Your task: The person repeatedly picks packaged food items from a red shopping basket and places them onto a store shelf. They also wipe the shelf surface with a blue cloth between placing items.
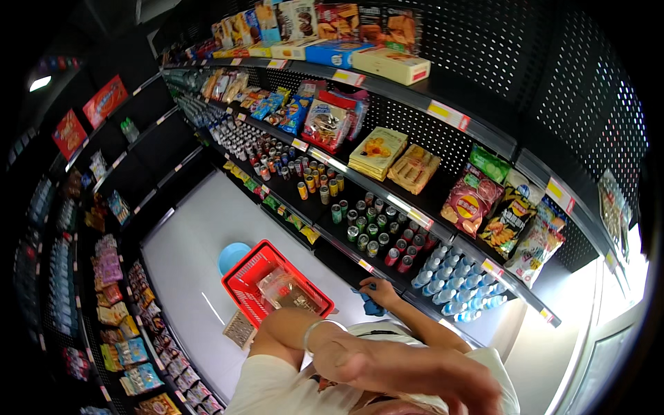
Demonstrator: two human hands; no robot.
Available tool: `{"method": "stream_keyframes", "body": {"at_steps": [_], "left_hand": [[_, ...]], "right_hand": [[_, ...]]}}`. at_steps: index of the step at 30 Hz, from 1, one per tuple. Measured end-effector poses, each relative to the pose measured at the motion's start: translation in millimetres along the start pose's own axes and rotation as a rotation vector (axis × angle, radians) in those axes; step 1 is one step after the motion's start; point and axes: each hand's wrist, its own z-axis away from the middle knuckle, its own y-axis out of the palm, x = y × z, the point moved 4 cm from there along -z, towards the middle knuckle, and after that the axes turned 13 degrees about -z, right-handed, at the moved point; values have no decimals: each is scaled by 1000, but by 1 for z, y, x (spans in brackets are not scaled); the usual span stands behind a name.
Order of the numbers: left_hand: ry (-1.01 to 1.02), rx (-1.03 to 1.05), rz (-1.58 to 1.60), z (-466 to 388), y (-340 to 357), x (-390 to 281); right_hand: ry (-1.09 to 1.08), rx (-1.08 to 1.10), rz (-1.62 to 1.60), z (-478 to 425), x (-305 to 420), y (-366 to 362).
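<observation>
My right hand (383, 293) grips a blue cloth (372, 307) beside the front edge of the lower shelf (353, 258). Close to the camera, my left hand (410, 363) is raised across my chest, large and blurred. It wears a pale band (309, 334) at the wrist; its fingers point right, and whether they hold anything is unclear. Below my left forearm, a red plastic basket (239, 300) holds clear plastic packages (284, 290). Just above my right hand, several red cans (404, 263) and water bottles with blue caps (456, 288) stand in rows.
A light-blue round basin (231, 258) sits behind the basket on the grey floor (181, 244). A beige perforated object (239, 329) lies next to it. Overhanging shelves carry chip bags (472, 199) and biscuit boxes (391, 63). Another stocked shelf unit (129, 306) runs along the left.
</observation>
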Motion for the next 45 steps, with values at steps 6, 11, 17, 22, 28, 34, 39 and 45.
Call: {"method": "stream_keyframes", "body": {"at_steps": [6, 11, 17, 22, 28, 34, 39, 45], "left_hand": [[-168, -29, 677, -73, 23, 49], [-198, 224, 707, -121, 10, 101], [-403, -18, 815, -159, 7, 138], [-396, 181, 635, -174, -22, 190], [-320, 408, -118, -246, -108, 232], [-188, -125, -868, -356, -178, 244], [-443, -254, -757, -427, -227, 272], [-539, -247, -837, -447, -247, 291]], "right_hand": [[-22, -154, -118, 42, -22, -58], [-115, -225, -152, 57, -64, -94], [-110, -251, -247, 85, -44, -152], [-240, -280, -487, 138, 22, -238], [-263, -720, -421, 267, 111, -363], [-511, -1073, 28, 411, 163, -457], [-461, -1501, 353, 492, 213, -520], [-199, -1340, 489, 500, 217, -625]]}}
